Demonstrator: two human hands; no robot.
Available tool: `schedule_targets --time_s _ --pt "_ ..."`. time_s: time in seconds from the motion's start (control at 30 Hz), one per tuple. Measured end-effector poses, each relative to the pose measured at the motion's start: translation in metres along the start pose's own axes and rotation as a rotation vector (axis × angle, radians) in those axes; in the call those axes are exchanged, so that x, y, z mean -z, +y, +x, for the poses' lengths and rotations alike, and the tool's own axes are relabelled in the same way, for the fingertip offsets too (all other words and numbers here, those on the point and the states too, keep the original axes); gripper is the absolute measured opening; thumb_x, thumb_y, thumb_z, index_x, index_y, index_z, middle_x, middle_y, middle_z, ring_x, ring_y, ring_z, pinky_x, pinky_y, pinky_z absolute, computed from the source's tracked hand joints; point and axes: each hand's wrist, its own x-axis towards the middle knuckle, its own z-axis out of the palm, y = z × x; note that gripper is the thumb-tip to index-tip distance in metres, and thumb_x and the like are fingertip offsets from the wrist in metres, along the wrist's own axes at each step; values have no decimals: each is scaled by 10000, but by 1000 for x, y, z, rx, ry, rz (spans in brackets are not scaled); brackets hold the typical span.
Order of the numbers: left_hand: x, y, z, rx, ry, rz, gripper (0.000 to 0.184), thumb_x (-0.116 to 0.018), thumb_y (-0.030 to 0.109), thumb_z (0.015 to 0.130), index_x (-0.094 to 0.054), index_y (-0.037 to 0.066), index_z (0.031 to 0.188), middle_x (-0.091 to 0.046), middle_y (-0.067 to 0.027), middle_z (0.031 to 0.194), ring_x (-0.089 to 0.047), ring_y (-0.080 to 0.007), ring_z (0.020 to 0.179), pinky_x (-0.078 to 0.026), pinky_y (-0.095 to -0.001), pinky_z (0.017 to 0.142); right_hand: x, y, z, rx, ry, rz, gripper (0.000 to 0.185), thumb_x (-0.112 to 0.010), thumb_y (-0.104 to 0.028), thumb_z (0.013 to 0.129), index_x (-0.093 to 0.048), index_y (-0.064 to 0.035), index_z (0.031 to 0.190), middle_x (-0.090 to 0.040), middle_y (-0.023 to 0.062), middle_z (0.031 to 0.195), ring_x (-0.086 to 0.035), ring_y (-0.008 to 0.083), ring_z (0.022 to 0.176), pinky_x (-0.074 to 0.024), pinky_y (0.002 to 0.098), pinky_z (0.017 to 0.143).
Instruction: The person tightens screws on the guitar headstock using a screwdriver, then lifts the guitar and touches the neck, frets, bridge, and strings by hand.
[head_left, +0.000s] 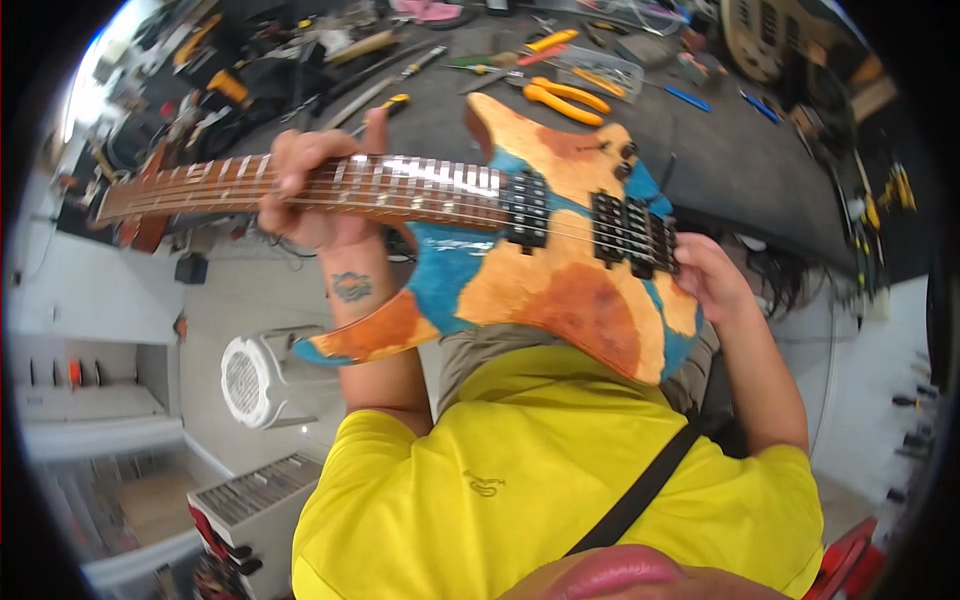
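An electric guitar with a wood-and-blue patterned body lies across my lap, its strings facing up. Its neck reaches to the left and ends without a usual headstock. My left hand is wrapped round the neck partway along, fingers over the strings and the thumb at the far edge. At the tail end of the body, my right hand is closed beside the black bridge. Its fingertips are partly hidden, so I cannot tell whether they grip a tuning knob or the body's edge.
Beyond the guitar is a dark workbench with yellow-handled pliers, a clear plastic box and several hand tools. Another guitar body is at the back right. A white stool stands on the floor at left, near a drawer cabinet.
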Motion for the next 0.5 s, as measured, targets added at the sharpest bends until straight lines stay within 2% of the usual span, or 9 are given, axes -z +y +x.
schedule_targets --time_s 0.03,0.17,0.2,0.3,0.37,0.43,0.5 --pt "0 0 -1 17 9 -32 308 -829 154 805 -525 201 815 -704 79 851 -671 -186 1122 -88 -664 1274 6 6 1 7 29 32 316 -657 -110 922 -639 30 1206 -713 153 1201 -702 251 1077 -570 385 938" --pt "-1 3 -2 25 76 -58 370 -873 106 747 -520 215 770 -695 97 797 -672 -149 1048 -91 -644 1280 20 16 2 -10 138 15 259 -655 -120 938 -637 0 1167 -717 115 1124 -712 204 986 -584 359 898" --pt "-1 4 -3 17 104 -66 388 -886 92 727 -520 218 755 -691 101 777 -671 -139 1027 -96 -642 1280 9 10 -1 -9 129 -38 215 -653 -138 950 -642 -16 1127 -712 76 1063 -708 167 936 -589 338 871" --pt "0 7 -3 24 119 -72 393 -891 90 715 -521 219 741 -685 100 754 -677 -137 1018 -109 -639 1279 -2 5 -3 -10 85 -5 199 -652 -154 960 -650 -26 1111 -710 46 1022 -701 139 900 -590 315 840" --pt "-5 5 -4 32 143 -103 399 -895 84 700 -521 219 734 -682 95 743 -683 -146 1004 -120 -632 1280 14 11 -2 14 53 8 195 -652 -173 969 -661 -34 1106 -722 39 1026 -706 126 914 -590 300 827" --pt "-7 4 -5 -5 220 -79 382 -887 51 664 -550 211 745 -655 119 705 -682 -120 939 -166 -614 1273 2 8 -3 1 115 -75 197 -655 -177 968 -663 -41 1111 -723 30 1030 -695 107 892 -583 285 831" --pt "-8 1 -4 -11 221 -97 377 -884 48 662 -549 211 721 -654 115 700 -688 -115 927 -186 -636 1260 -17 -2 -6 -22 140 -80 202 -658 -175 962 -662 -44 1115 -713 12 1018 -678 89 868 -577 271 839"
